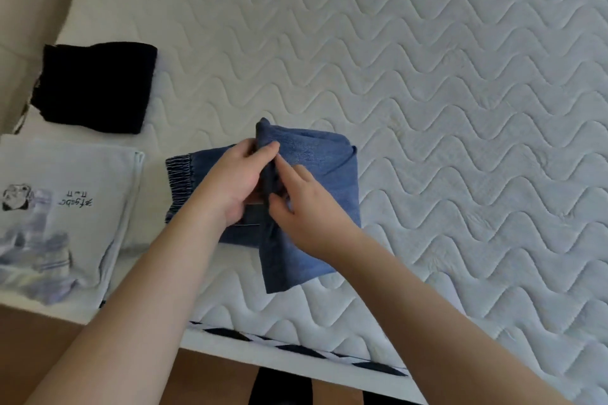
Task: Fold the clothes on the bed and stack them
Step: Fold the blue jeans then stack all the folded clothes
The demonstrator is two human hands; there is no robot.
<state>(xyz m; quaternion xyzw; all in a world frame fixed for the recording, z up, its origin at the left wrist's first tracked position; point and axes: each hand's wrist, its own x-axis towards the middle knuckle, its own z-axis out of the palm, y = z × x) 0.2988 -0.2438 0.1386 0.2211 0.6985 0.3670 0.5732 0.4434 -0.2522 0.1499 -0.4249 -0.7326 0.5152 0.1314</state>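
Note:
A pair of blue jeans [316, 154], partly folded, lies near the front edge of the white quilted bed [427, 76]; its elastic waistband points left. My left hand [230, 181] grips a folded edge of the denim from the left, thumb and fingers pinching the fabric. My right hand [302, 210] lies on the jeans from the right, with fingertips at the same fold. A folded black garment [95, 85] sits at the bed's left edge. In front of it lies a folded white T-shirt [65, 207] with a printed picture.
The quilted mattress stretches bare to the right and back. Its front edge [296, 348] has a black-and-white striped trim. A wooden floor [39, 339] shows below the bed at the lower left.

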